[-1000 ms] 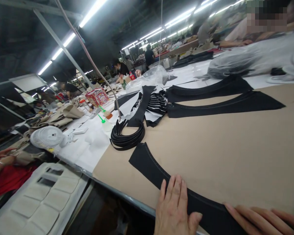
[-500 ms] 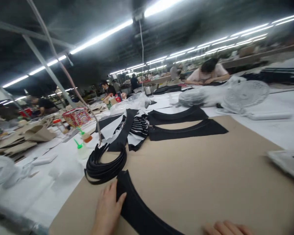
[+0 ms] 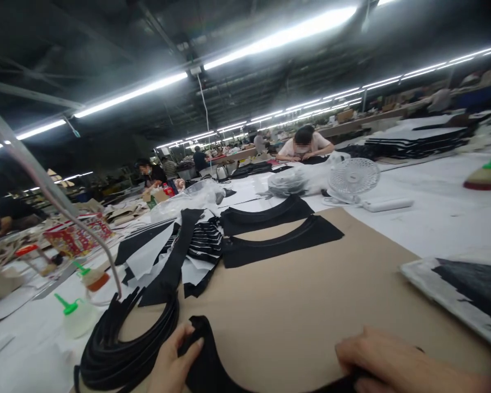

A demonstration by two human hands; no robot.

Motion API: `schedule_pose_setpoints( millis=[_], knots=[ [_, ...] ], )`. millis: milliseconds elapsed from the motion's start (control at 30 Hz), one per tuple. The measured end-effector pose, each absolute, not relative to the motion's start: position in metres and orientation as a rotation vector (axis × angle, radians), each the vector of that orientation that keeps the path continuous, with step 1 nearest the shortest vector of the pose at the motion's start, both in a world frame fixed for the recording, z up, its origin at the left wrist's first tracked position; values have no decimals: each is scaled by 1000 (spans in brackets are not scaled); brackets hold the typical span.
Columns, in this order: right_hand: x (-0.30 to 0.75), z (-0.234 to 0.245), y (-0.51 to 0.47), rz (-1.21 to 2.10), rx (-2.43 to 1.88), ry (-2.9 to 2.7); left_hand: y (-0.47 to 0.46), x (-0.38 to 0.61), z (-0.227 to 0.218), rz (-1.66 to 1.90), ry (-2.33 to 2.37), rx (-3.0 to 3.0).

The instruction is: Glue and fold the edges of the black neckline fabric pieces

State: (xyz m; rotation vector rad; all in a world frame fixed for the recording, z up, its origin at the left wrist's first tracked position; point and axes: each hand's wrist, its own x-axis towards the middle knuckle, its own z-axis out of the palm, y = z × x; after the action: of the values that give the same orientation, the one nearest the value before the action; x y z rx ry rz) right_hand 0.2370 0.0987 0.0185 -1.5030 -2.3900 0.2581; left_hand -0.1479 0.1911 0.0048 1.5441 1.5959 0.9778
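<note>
A curved black fabric piece [image 3: 204, 365] lies on the brown paper sheet [image 3: 294, 295] at the near edge. My left hand [image 3: 172, 364] pinches its left end, thumb over the cloth. My right hand [image 3: 393, 363] rests closed on the piece's right end, fingers curled down on it. Just left of my left hand sits a bundle of curved black strips [image 3: 123, 349].
Two more black curved pieces [image 3: 278, 237] lie farther back, beside striped and black offcuts [image 3: 188, 245]. Two green-capped glue bottles [image 3: 76, 316] stand left; a white fan [image 3: 354, 177] behind; a tray with black smears [image 3: 462, 289] right. Other people work at distant tables.
The view swung right and up. My left hand went from lying flat on the black piece to pinching its left end; my right hand curled down onto the right end.
</note>
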Motion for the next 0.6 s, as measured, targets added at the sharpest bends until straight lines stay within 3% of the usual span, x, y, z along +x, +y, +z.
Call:
schedule_pose_setpoints(
  millis=[67,167,367,600],
  knots=[
    [259,54,130,456,-1659,-2433,223,-122,11,1068,1597,1614],
    [291,80,184,300,-1782,-2538,279,-84,16,1091,1626,1730],
    [335,71,289,26,-1791,-2562,369,-23,22,1061,1885,1864],
    [350,52,367,-150,-1811,-2561,390,14,19,814,2214,2096]
  ],
)
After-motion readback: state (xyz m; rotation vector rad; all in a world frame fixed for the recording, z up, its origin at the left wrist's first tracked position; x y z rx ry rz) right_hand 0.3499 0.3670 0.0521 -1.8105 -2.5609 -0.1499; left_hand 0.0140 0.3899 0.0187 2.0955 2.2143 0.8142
